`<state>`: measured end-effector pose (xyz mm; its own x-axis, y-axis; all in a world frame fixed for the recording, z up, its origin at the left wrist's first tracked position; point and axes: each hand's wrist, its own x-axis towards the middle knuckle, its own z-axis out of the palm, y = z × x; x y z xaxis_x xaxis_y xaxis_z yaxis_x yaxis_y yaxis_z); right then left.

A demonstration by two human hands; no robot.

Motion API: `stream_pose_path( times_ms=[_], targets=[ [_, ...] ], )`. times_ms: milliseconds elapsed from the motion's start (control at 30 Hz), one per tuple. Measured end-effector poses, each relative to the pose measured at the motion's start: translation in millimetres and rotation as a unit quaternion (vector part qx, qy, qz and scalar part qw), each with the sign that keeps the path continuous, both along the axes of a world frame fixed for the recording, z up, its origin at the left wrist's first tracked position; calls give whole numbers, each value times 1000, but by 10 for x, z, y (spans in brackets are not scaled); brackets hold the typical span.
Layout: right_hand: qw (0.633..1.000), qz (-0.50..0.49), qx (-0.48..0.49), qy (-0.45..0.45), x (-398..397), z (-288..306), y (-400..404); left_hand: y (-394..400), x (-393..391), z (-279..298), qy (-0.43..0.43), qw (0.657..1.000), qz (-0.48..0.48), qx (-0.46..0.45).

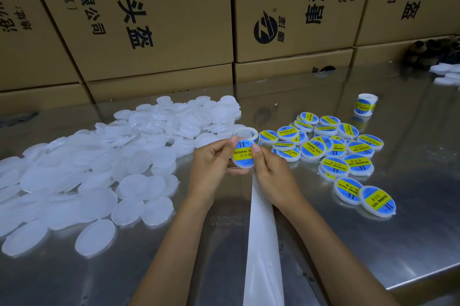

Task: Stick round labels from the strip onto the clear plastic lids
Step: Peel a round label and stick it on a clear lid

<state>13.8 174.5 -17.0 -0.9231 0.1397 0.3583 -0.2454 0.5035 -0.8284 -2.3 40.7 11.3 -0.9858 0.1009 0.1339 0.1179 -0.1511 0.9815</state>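
stainless steel worktop (373, 243), shiny, backed by stacked brown cardboard boxes (154, 19) printed with black characters. at centre, held above the worktop: one clear plastic lid (242, 156) bearing a round blue-and-yellow label reading "soldering paste". left hand (211, 163) grasping the lid from its left side, thumb on the upper left edge of the label, other fingers curled beneath. right hand (268, 168) pinching the lid from the right, thumb pressed on the label's right edge. hanging down from under the hands toward the near edge of the view: white backing strip (261, 243), bare of labels along the visible length. just behind the held lid, touching the fingertips: white curl of the label roll (245, 132); cannot tell how much is left on it. to the left, spread wide and overlapping: large heap of unlabelled clear lids (99, 168), reaching from the near left up toward the boxes. to the right, near the hands: cluster of labelled lids (336, 148), some stacked, some tilted on each other, two lying a little apart toward the near side. farther right and back, standing upright alone: second roll of labels (364, 105). at the far right edge: a few more white lids (445, 74) beside dark blurred objects (433, 52), too unclear to name.
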Motion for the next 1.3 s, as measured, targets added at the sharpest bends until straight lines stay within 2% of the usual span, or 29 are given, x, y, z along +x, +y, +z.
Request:
stream_pose_path(
  times_ms=[167,300,400,500,567,733,933,1067,1167,1300],
  targets=[
    [999,-42,10,-8,-16,3,42,17,-6,0,-10,997,-75,16],
    [991,-96,84,-30,-8,-4,69,-13,-16,-9,22,992,-112,-54],
    [988,-116,97,-38,-12,-12,95,-5,4,-25,26,985,-146,-84],
    [987,-124,100,-32,-28,-23,100,25,5,-26,39,984,-137,-105],
    [989,-118,81,-24,-36,-13,87,19,-7,-24,47,986,-121,-106],
    [996,-60,-60,-5,-43,13,59,11,2,-11,38,994,-74,-71],
    [998,-12,-56,-15,1,62,3,25,13,9,15,999,49,-15],
    [992,44,-111,-30,6,101,-2,49,43,20,14,998,52,18],
    [991,48,-118,-43,12,111,7,35,18,18,1,999,41,4],
    [990,28,-125,-57,-9,100,56,26,16,16,-7,999,-48,-21]
  ],
)
